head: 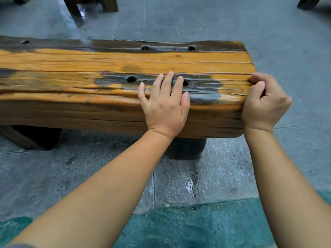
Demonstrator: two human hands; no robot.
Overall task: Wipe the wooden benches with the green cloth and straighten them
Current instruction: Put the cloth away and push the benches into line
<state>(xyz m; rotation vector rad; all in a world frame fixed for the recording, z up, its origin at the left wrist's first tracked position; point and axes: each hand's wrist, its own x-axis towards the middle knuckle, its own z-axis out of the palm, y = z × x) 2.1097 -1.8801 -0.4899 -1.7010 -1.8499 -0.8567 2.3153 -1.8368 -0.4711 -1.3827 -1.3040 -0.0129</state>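
Observation:
A thick orange-brown wooden bench (89, 65) with dark worn patches and several round holes runs across the view from the left edge to its right end. My left hand (165, 106) lies flat on the bench's top near the front edge, fingers spread. My right hand (263, 102) curls around the bench's right end corner, gripping it. No green cloth is in view.
The bench stands on dark legs (187, 148) over a grey concrete floor (215, 20). A teal painted strip (197, 228) runs along the bottom of the floor. Legs of other wooden furniture (74, 11) show at the top left and top right (307, 3).

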